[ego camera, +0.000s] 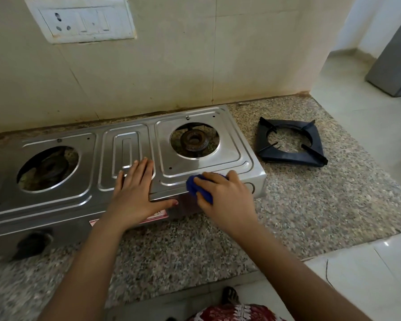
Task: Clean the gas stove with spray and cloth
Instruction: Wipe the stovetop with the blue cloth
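A two-burner steel gas stove [125, 144] stands on the granite counter against the wall, both pan supports off. My left hand [134, 193] lies flat with straight fingers on the stove's middle panel, its thumb over the front edge. My right hand [227, 198] grips a bunched blue cloth [196, 187] and presses it on the front right edge of the stove top, below the right burner [193, 140]. The left burner [50, 167] sits in its round opening. No spray bottle is in view.
A black pan support [292, 142] lies on the granite counter [310, 205] to the right of the stove. A black knob [34, 242] sticks out of the stove's front at the left. A switch and socket plate [81, 19] is on the wall above.
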